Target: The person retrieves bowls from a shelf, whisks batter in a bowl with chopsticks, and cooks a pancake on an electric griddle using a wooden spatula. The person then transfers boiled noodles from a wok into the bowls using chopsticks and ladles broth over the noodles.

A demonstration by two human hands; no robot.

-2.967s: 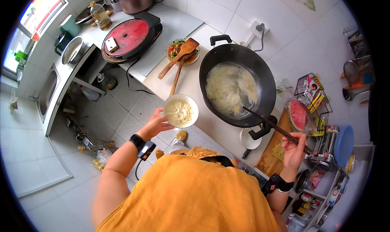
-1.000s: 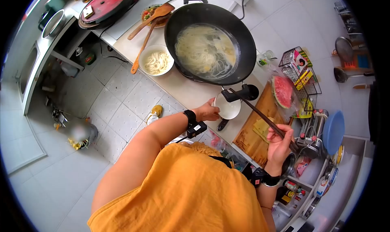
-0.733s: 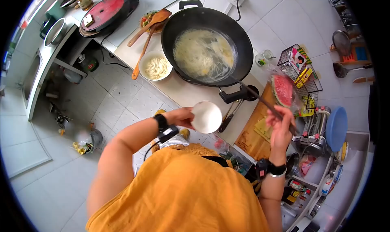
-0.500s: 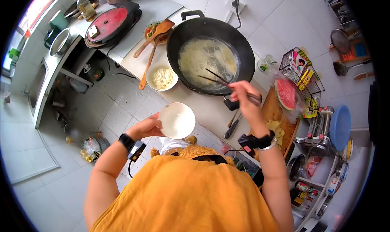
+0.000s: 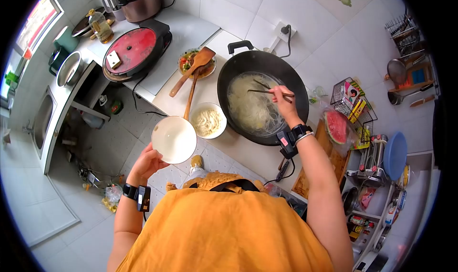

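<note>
My left hand (image 5: 147, 163) grips a white bowl (image 5: 174, 139) by its lower left rim; nothing shows inside it. Over the black wok (image 5: 298, 88), my right hand (image 5: 285, 102) is closed around dark chopsticks (image 5: 269, 93), their tips at the noodles. Pale noodles (image 5: 250, 105) lie in cloudy water in the wok. A second bowl (image 5: 223, 122), with cooked noodles in it, stands on the counter left of the wok. Two wooden spatulas (image 5: 200, 60) rest over a dish of chopped food (image 5: 182, 64); the bowl in my left hand hides the end of one handle.
A red-topped electric griddle (image 5: 131, 45) and a pressure cooker (image 5: 143, 2) stand at the back left. Right of the wok are a cut watermelon (image 5: 335, 126), a wire basket (image 5: 341, 98) and a wooden board (image 5: 322, 150). A knife handle (image 5: 282, 171) lies near the counter's front edge.
My right hand has moved forward over the wok, bringing the chopsticks to the noodles. My left hand has shifted left with the bowl. The whole view has also shifted.
</note>
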